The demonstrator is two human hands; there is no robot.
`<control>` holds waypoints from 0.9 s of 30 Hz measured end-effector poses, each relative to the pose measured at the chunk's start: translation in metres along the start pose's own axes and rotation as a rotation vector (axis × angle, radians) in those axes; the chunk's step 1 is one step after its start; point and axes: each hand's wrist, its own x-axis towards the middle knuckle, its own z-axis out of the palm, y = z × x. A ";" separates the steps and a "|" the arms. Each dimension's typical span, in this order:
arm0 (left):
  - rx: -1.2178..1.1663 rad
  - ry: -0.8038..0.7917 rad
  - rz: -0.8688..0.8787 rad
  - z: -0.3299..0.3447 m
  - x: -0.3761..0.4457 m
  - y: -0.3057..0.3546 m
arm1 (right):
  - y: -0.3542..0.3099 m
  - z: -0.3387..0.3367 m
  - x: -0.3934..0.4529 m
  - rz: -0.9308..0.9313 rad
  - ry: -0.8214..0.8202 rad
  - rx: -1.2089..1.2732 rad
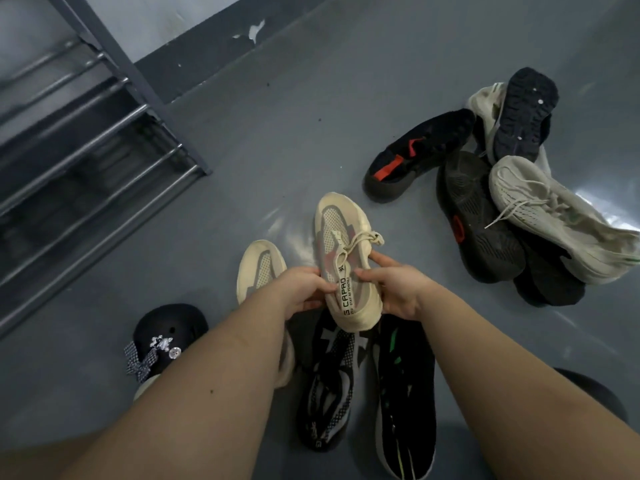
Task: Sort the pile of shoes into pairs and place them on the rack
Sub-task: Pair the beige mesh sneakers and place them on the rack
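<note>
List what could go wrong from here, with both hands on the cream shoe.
1. The cream shoe is pinched at its sides by left hand and right hand; its loose laces might snag.
2. Its mate lies partly under the left arm and could get knocked.
3. The rack looks bare, with gaps between its bars; a shoe may tip.

I saw a cream shoe point(346, 268) of knitted mesh cloth, matt. The rack point(86, 140) at far left had smooth metal bars with a dull sheen. The grey floor point(277, 133) looked smooth and faintly glossy.
</note>
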 end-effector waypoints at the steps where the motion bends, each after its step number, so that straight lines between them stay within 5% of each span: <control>1: 0.002 0.011 -0.004 -0.006 0.000 -0.004 | 0.000 0.006 0.003 0.014 -0.008 -0.023; 7: 0.041 0.124 -0.009 -0.044 -0.011 -0.018 | 0.014 0.030 0.020 0.083 -0.035 -0.154; 11: -0.090 0.374 0.061 -0.074 -0.007 -0.035 | 0.031 0.036 0.021 0.109 -0.013 -0.161; 14: 0.046 0.565 0.027 -0.091 -0.013 -0.056 | 0.041 0.036 0.020 0.083 0.047 -0.173; 17: 0.178 0.459 -0.084 -0.092 -0.022 -0.077 | 0.041 0.037 0.018 0.083 0.037 -0.209; 21: 0.046 0.264 -0.287 -0.085 -0.035 -0.091 | 0.037 0.033 0.018 0.113 0.028 -0.287; 27: -0.050 0.093 -0.346 -0.073 -0.030 -0.099 | 0.036 0.032 0.018 0.128 0.035 -0.305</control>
